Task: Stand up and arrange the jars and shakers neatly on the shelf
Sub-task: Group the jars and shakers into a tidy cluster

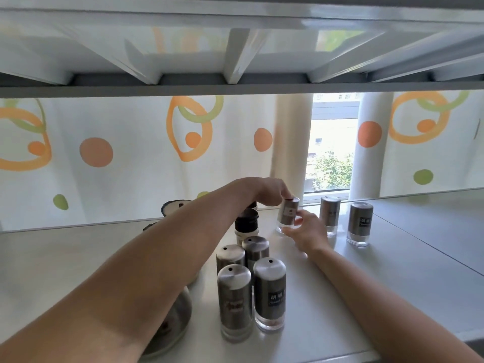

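Note:
A steel shaker (287, 213) with a clear base leans slightly at the back of the white shelf (392, 271). My left hand (269, 191) pinches its top from above. My right hand (307, 233) holds its lower right side with curled fingers. Right of it two steel shakers (330, 214) (360, 222) stand upright in a row. Several more steel shakers (269, 293) stand in a tight cluster near the front. A black-lidded jar (246, 222) stands behind that cluster, partly hidden by my left arm.
A round metal pot (172, 323) sits at the front left under my left forearm. A ceramic bowl (172, 205) shows behind it. Another shelf board (235, 87) runs overhead. A patterned curtain (131, 153) and a window (332, 153) lie behind the shelf.

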The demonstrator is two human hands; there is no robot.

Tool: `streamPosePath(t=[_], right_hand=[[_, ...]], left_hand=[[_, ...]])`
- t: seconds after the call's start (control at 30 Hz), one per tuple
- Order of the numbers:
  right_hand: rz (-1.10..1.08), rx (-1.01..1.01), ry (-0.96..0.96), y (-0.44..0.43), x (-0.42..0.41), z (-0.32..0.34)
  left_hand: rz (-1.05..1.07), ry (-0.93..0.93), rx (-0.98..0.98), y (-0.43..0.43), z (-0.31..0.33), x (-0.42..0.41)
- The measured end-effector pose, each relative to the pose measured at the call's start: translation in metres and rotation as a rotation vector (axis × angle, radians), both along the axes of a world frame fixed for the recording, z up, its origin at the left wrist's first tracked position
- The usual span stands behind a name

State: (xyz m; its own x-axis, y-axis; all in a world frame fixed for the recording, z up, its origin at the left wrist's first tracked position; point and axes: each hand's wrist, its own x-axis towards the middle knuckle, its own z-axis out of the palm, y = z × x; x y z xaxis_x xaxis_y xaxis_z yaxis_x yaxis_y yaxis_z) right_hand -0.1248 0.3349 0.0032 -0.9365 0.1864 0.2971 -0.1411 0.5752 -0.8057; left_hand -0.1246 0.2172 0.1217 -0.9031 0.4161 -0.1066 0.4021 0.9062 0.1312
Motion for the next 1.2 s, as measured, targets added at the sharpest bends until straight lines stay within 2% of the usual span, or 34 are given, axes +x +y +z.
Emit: streamPosePath(t=[0.27,0.57,0.8,1.0,1.1,1.2], right_hand=[[0.039,-0.061,0.045,0.003,0.013,0.004],[0.027,0.057,0.183,0.016,0.063,0.018],[0.072,0.145,0.176,0.038,0.118,0.040],[0.125,0.223,0.207,0.036,0.159,0.055],[0.156,0.228,0.233,0.027,0.167,0.076],[0.156,0.180,0.248,0.010,0.164,0.103]], left_hand=[[-0.058,0.029,-0.016,0.006,-0.001,0.020],[-0.166,0.192,0.093,0.002,0.010,0.062],[-0.350,0.326,0.126,0.005,0.020,0.107],[-0.410,0.394,0.179,-0.009,0.027,0.141],[-0.396,0.443,0.247,-0.019,0.038,0.151],[-0.342,0.494,0.409,-0.029,0.052,0.157]])
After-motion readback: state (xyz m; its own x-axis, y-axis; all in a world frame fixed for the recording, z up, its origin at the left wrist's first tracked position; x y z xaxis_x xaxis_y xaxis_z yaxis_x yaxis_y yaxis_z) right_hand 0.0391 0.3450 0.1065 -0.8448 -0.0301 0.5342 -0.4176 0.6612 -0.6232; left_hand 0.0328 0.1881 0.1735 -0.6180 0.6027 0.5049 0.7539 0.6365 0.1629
